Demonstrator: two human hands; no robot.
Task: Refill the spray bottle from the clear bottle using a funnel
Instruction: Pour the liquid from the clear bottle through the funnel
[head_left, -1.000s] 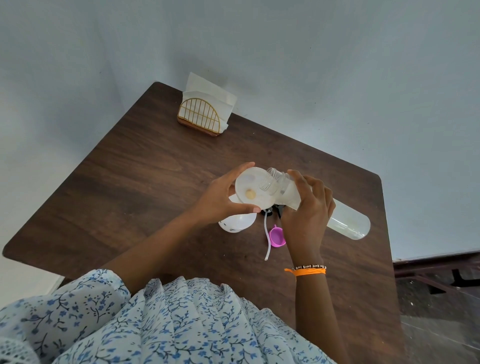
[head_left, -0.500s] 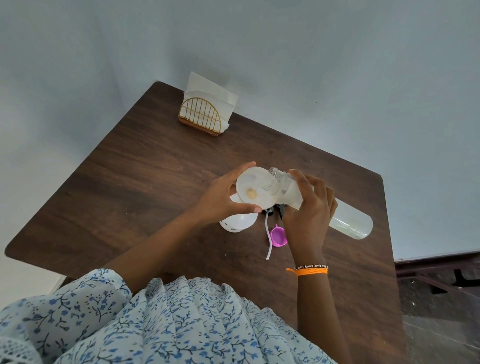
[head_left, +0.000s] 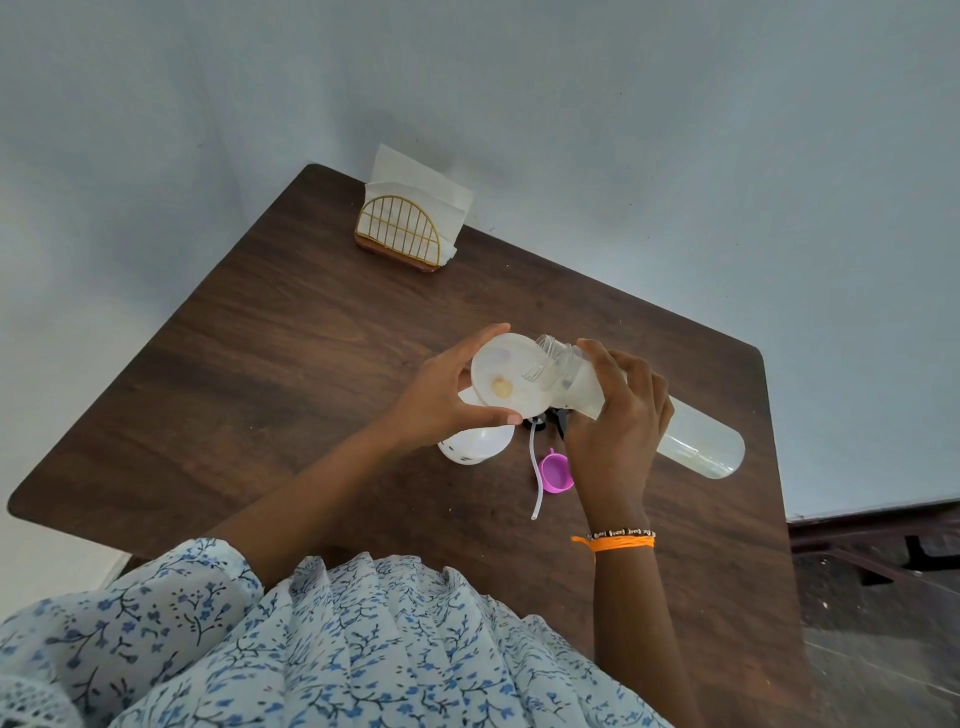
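A white funnel (head_left: 506, 376) sits in the top of the white spray bottle (head_left: 475, 444), which stands near the middle of the brown table (head_left: 260, 374). My left hand (head_left: 436, 402) grips the funnel's rim between thumb and fingers. My right hand (head_left: 621, 421) holds the clear bottle (head_left: 696, 441) round its upper body, tipped nearly flat with its open mouth over the funnel's right edge. Most of the spray bottle is hidden under the funnel and my left hand.
On the table between my hands lie the black spray head with its white dip tube (head_left: 535, 467) and a purple cap (head_left: 556, 472). A gold wire napkin holder (head_left: 402, 236) with white napkins stands at the far corner. The table's right edge is close to the clear bottle's base.
The clear bottle's base has shifted slightly to the right and its tilt has changed a little. My left hand and the funnel have stayed where they were.
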